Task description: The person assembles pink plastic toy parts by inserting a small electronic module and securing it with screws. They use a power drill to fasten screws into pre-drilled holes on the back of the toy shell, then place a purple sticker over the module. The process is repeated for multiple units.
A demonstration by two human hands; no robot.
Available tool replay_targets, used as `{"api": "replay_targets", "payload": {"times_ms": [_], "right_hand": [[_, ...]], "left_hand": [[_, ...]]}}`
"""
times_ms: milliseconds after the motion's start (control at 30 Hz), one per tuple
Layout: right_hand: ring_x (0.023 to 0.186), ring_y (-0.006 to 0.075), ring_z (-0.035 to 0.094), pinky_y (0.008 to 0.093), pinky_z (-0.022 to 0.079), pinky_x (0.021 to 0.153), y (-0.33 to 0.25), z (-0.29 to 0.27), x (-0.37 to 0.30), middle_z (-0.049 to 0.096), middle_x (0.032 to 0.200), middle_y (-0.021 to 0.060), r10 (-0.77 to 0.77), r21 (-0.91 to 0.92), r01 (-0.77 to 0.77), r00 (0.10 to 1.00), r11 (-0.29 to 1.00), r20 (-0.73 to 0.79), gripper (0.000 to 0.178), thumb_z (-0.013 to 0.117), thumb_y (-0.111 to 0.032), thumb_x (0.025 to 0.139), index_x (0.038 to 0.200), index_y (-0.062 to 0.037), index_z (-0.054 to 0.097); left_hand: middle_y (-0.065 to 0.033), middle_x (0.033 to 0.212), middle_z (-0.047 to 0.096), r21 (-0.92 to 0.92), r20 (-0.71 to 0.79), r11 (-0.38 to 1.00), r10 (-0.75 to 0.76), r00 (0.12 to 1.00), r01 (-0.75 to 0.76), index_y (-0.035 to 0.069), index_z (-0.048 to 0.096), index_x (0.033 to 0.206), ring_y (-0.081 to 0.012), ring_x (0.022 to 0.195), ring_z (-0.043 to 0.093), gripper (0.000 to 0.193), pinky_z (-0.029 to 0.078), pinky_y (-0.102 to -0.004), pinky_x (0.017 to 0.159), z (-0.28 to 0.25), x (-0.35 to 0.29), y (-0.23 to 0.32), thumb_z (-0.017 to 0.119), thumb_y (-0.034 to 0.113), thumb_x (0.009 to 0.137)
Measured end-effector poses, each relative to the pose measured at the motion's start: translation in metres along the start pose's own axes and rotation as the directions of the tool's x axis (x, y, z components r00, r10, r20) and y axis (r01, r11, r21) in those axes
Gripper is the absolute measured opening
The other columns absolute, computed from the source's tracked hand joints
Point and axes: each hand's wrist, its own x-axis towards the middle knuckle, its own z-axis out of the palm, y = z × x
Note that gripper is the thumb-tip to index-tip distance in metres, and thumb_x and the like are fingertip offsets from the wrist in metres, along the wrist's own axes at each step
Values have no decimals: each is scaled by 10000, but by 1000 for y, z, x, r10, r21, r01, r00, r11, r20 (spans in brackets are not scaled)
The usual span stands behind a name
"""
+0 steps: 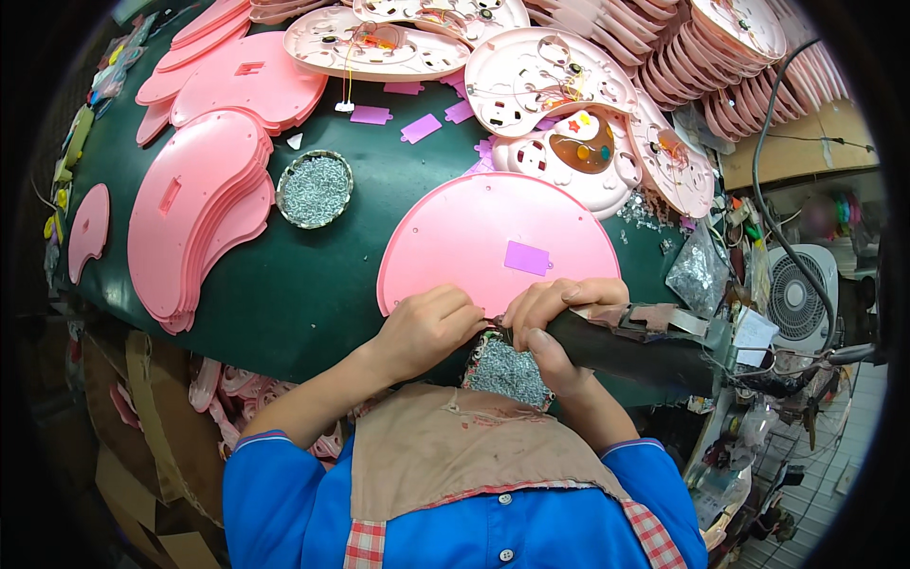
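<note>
A pink curved plastic panel (pixel 445 237) lies on the green tabletop in front of me, with a purple battery cover (pixel 527 257) set in it. My right hand (pixel 555 318) is wrapped round the front end of a black electric screwdriver (pixel 630 353), which lies sideways with its tip toward the left. My left hand (pixel 428 322) is closed at the panel's near edge, fingers pinched by the tool's tip. Whatever sits between those fingers is too small to make out. Just below both hands is a container (pixel 470 368) full of small silvery screws, partly hidden.
A round tin (pixel 282 197) of screws stands left of the panel. Stacked pink panels (pixel 156 228) lie farther left. Wired toy shells (pixel 550 90) pile up at the back, with loose purple covers (pixel 420 128) near them. A screw bag (pixel 699 277) and a fan (pixel 799 292) are right.
</note>
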Motion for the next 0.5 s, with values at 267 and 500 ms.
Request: {"api": "replay_targets", "payload": {"times_ms": [267,500], "right_hand": [[610,195,571,381,554,623,42,-12,-9,554,711,96,19,-216,7,993,976,117,450,641,57,870,1167,-87,335],[572,182,540,401,542,647,13,-7,-8,544,711,88,91,88,-75,977,993,-193,470,644,9,863,1216,-112,357]], "left_hand": [[-102,789,665,-210,-33,962,-183,983,172,20,710,908,-273,719,674,139,543,-378,637,-2,-6,5,793,96,827],[-115,801,674,-169,2,952,-258,966,255,18,744,954,-277,707,672,129,536,-380,641,11,-11,5,779,75,844]]}}
